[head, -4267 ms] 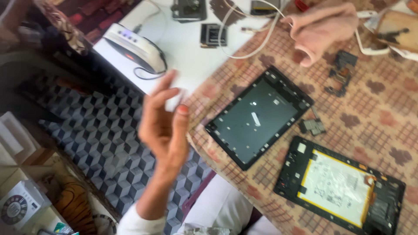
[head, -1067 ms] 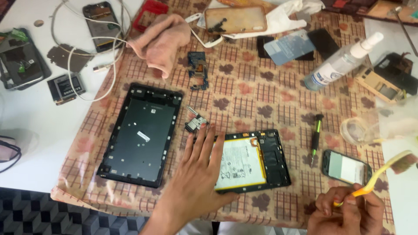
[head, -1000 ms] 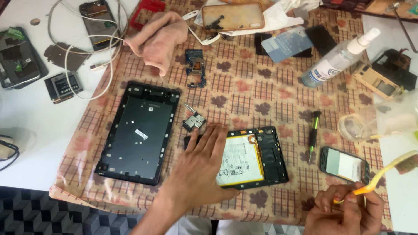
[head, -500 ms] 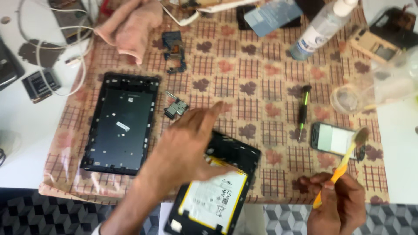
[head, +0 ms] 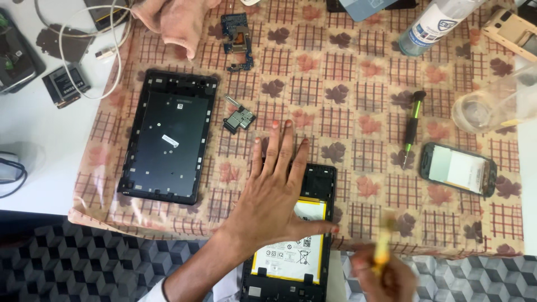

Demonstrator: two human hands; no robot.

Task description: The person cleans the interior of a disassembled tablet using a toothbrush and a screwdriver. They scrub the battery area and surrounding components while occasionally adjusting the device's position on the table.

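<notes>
My left hand (head: 274, 190) lies flat, fingers spread, on an opened black tablet body (head: 321, 184) with a white and yellow battery (head: 291, 254). The tablet lies lengthwise and hangs over the table's front edge. My right hand (head: 386, 277), blurred at the bottom, is shut on a thin yellow pry tool (head: 384, 243) just right of the tablet. To the left, a separate black tablet frame (head: 168, 134) lies flat on the checked cloth (head: 347, 67).
A small metal-shielded board (head: 239, 118) lies by the frame, a blue circuit board (head: 238, 33) further back. Right of my hand are a green-handled screwdriver (head: 413, 126), a small phone (head: 458, 168), a clear cup (head: 492, 106) and a spray bottle (head: 436, 22). A pink cloth (head: 173, 19), white cable (head: 112, 50) and small battery (head: 66, 84) sit at back left.
The battery-side tablet has been turned and drawn to the table's front edge under my left hand. My right hand with the yellow tool has moved left, close to it.
</notes>
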